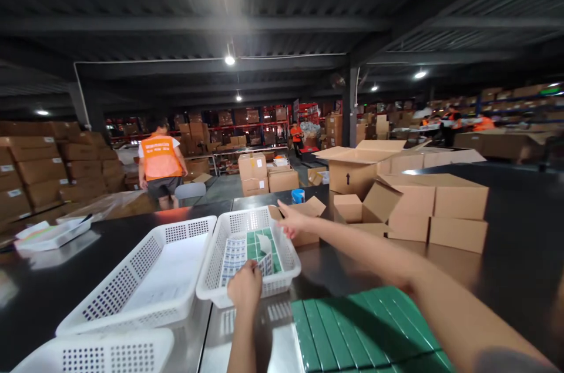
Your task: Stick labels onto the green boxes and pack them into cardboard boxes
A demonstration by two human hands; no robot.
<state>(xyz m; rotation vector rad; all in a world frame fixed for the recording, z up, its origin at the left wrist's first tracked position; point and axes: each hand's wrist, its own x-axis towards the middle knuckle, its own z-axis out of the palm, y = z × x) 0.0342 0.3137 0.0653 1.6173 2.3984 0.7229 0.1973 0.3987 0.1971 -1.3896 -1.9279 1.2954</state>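
My left hand [247,288] is closed in a pinch over the near rim of a white perforated basket [205,285]. Its fingers grip the edge of a label sheet [265,264], part of which curls upward. Inside the same basket lie another printed label sheet [234,255] and a green gridded piece [277,258]. My right hand [293,220] is stretched out over the basket's far right corner, fingers apart, with nothing visible in it. A small open carton [312,208] sits just behind that hand. Beneath my right forearm are glossy green packs [352,326] laid side by side.
To the left stand a longer white basket [132,270] holding paper and another basket [97,355] at the front edge. Open cartons [414,202] crowd the table's right side. A blue tape roll [298,195] lies at the back. A person in an orange vest [161,158] stands beyond the table.
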